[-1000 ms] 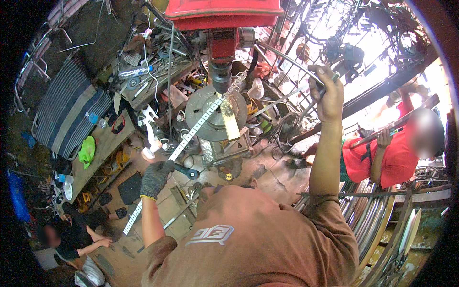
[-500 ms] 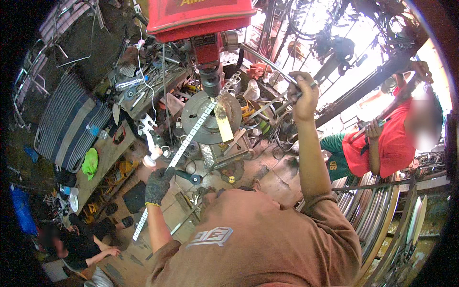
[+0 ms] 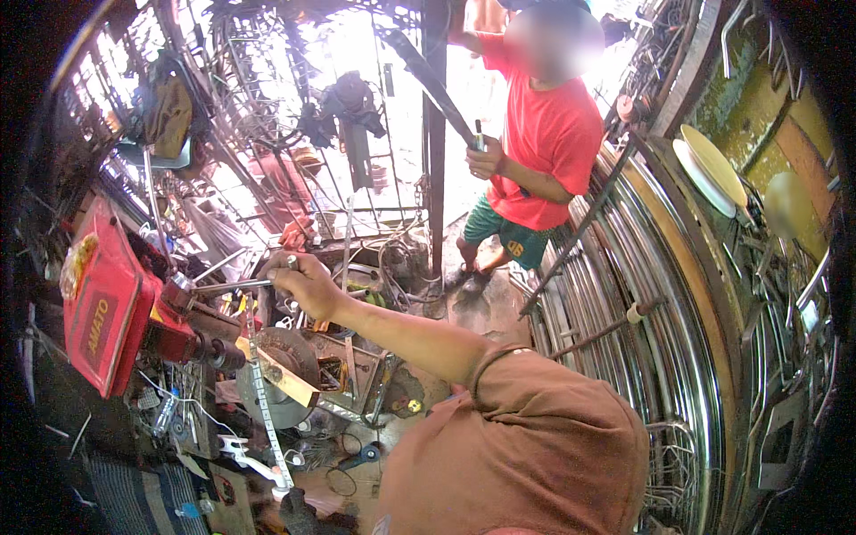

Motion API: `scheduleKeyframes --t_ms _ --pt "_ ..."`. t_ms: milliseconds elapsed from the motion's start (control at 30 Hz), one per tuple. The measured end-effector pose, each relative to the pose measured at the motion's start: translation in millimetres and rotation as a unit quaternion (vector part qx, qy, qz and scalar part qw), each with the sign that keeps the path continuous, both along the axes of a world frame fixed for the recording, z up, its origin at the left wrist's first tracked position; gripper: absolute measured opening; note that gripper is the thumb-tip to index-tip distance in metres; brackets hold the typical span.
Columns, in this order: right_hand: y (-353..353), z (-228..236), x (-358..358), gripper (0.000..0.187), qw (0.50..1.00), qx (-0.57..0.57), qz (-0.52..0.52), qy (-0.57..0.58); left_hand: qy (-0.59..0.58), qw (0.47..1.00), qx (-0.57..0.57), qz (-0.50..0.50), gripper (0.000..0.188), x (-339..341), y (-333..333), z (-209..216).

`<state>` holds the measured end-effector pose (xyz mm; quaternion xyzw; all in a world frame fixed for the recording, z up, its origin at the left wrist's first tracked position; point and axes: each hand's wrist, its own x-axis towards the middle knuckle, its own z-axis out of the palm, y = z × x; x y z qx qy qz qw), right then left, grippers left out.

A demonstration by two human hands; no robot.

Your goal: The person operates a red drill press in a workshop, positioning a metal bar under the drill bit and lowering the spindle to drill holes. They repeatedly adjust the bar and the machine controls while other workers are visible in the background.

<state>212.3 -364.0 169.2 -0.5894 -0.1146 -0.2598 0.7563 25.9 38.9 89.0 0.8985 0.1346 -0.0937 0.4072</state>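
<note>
I have the right grip [image 3: 308,285] closed around the lever [image 3: 234,286] but can't tell from here whether the gloved left grip [image 3: 306,515] is closed on anything — slack there could let the pale strip [image 3: 264,408], across the round tabletop [image 3: 290,346] beside the chuck [image 3: 218,354], twist.

Brown T-shirt [image 3: 526,446], pretty creased, with a loose short sleeve [image 3: 522,370] on the right arm. The left hand [image 3: 306,517] had a dark glove [image 3: 293,506] on, kinda cut off by the frame; the right hand [image 3: 306,283] was totally bare.
</note>
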Motion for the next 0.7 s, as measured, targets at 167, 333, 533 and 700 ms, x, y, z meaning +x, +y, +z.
scheduleKeyframes --t_ms 167,333,533,700 --pt "-0.3 9.2 -9.7 0.019 0.998 0.04 0.049 0.013 0.049 0.996 -0.044 0.055 0.038 2.5 -0.1 -2.1" --pt "2.5 3.6 -9.4 0.019 0.997 0.046 0.042 0.046 -0.067 0.997 -0.034 0.0 0.037 -4.7 -8.5 0.7" --pt "5.2 -1.7 -6.2 0.015 0.997 0.053 0.051 0.012 -0.034 0.999 -0.006 0.014 0.043 -6.0 -12.9 3.2" --pt "3.3 -1.4 -9.7 0.016 0.996 0.06 0.066 0.0 -0.032 0.999 -0.01 0.02 0.042 -4.7 -8.2 -4.8"
